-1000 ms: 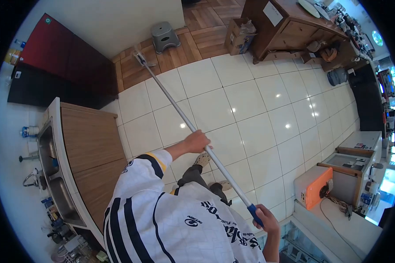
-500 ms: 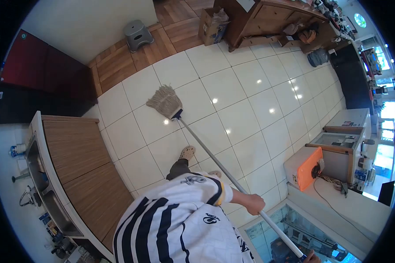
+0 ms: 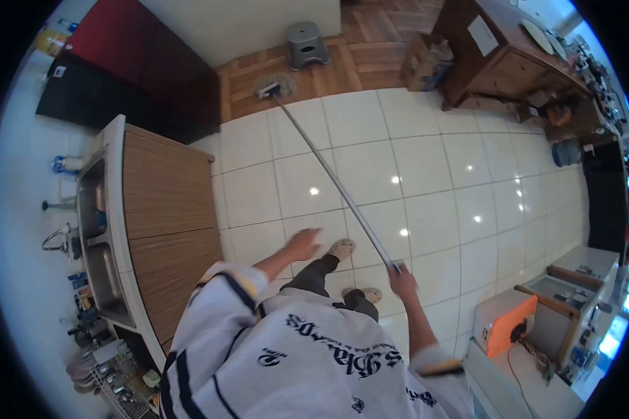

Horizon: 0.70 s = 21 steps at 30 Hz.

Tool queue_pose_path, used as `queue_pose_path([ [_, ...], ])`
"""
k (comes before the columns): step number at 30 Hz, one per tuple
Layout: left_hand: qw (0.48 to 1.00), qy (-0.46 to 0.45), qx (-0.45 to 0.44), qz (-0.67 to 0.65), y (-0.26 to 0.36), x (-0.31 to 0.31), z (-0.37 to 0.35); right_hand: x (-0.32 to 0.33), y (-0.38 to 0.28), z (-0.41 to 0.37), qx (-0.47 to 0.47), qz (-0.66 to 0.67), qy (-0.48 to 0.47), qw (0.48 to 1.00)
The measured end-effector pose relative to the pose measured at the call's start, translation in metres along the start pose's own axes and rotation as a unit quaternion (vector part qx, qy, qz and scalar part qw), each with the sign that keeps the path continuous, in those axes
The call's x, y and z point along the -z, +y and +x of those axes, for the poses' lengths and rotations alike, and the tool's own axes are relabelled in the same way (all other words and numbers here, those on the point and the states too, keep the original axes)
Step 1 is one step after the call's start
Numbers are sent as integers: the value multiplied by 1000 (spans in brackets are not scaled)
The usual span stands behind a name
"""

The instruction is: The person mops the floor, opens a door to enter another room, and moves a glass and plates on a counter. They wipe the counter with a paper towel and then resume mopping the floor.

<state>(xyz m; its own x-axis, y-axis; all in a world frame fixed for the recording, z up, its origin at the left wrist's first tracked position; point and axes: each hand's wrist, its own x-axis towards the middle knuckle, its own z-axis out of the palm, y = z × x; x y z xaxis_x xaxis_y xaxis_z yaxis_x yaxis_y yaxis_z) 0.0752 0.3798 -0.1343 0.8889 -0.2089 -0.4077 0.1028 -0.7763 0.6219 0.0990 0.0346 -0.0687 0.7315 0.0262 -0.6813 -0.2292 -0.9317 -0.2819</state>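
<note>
My right hand (image 3: 402,281) is closed around the top end of a mop's grey pole (image 3: 335,178), in front of my body. The pole slants away to the upper left. At its far end the mop head (image 3: 275,86), with pale strands spread out, lies on the wooden floor near the edge of the white tiles. My left hand (image 3: 305,244) is off the pole, to its left, with the fingers stretched out and nothing in them. It looks slightly blurred. My shoes (image 3: 342,248) stand on the tiles between my two arms.
A grey step stool (image 3: 307,46) stands just beyond the mop head. To the left are a sink cabinet (image 3: 168,188) and a dark red and black cabinet (image 3: 136,63). A cardboard box (image 3: 421,63) and a wooden desk (image 3: 500,59) stand at upper right, an orange-lidded bin (image 3: 508,325) at lower right.
My left hand has let go of the pole and swung left. My right hand has come forward, still on the pole's end. The mop head has moved from the tiles onto the wooden floor.
</note>
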Motion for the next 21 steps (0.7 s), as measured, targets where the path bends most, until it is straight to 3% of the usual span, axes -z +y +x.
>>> queue_pose_path([
  [1,998,36,48,13,-39,14,-35,-29,-29,59,119,100,23,987],
  [2,991,61,115,20,-66,27,-74,-14,-98,86,153,124,-43,979],
  [4,963,116,244,-3,-107,39,-153,-12,-199,135,237,197,-72,949],
  [5,934,91,343,-31,-122,40,-187,15,-245,118,176,268,-148,935],
  [7,915,8,403,22,-162,27,-249,11,-289,109,185,289,-174,923],
  [8,904,-5,425,-44,-145,34,-264,-13,-287,121,258,215,-131,933],
  [9,889,-22,443,-113,-122,39,-280,-35,-270,125,283,188,-99,935],
  [10,910,-10,405,-87,-158,-3,-313,-55,-240,120,303,158,-69,937],
  [13,936,-82,342,-24,-195,-53,-314,-109,-92,82,318,99,2,943],
  [14,937,-120,329,-4,-195,-60,-297,-81,-55,34,253,80,-80,961],
  [17,920,-252,291,66,-186,-72,-263,-79,89,-77,166,98,-128,973],
  [20,949,-49,308,-41,-160,-65,-231,-57,234,-227,38,141,-195,970],
  [21,945,-37,321,-54,-149,-59,-224,-45,265,-271,-38,120,-203,971],
])
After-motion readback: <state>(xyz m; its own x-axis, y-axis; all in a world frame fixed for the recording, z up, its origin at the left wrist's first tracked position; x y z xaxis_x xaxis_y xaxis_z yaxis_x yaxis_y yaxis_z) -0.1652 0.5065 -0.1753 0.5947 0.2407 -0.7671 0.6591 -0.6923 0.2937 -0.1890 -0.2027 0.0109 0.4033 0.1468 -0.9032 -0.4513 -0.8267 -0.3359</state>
